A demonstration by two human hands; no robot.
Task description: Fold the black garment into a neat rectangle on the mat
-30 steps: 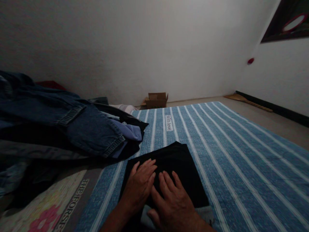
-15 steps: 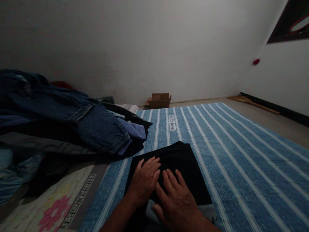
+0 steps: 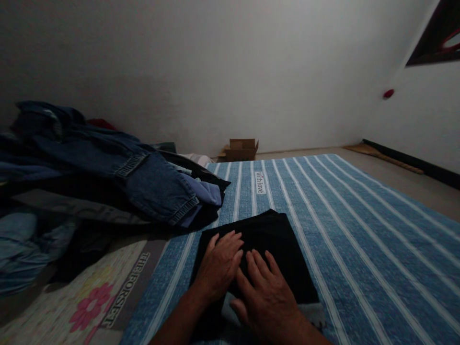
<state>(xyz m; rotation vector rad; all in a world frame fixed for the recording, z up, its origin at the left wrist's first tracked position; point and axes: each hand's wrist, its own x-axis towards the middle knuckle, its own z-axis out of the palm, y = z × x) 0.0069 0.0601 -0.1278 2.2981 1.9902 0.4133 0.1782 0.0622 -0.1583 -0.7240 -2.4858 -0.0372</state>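
A folded black garment [image 3: 291, 261] lies flat in front of me, with a grey band showing near its lower edge; its exact kind I cannot make out. My left hand [image 3: 221, 263] rests palm down on its left part, fingers stretched forward. Beside it, my right hand [image 3: 268, 292] lies flat over the middle and the grey band, fingers spread. Neither hand grips the cloth. Under the garment is a blue sheet with white stripes [image 3: 345, 239].
At the left is a heap of clothes with denim trousers [image 3: 151, 187] on top, and light blue jeans [image 3: 21, 249] lie nearer. A floral mat [image 3: 118, 282] shows below them. By the wall stands an open cardboard box [image 3: 241, 149].
The whole view has shifted slightly, so things appear a little further right. Both hands stay flat on the black garment, in nearly the same place.
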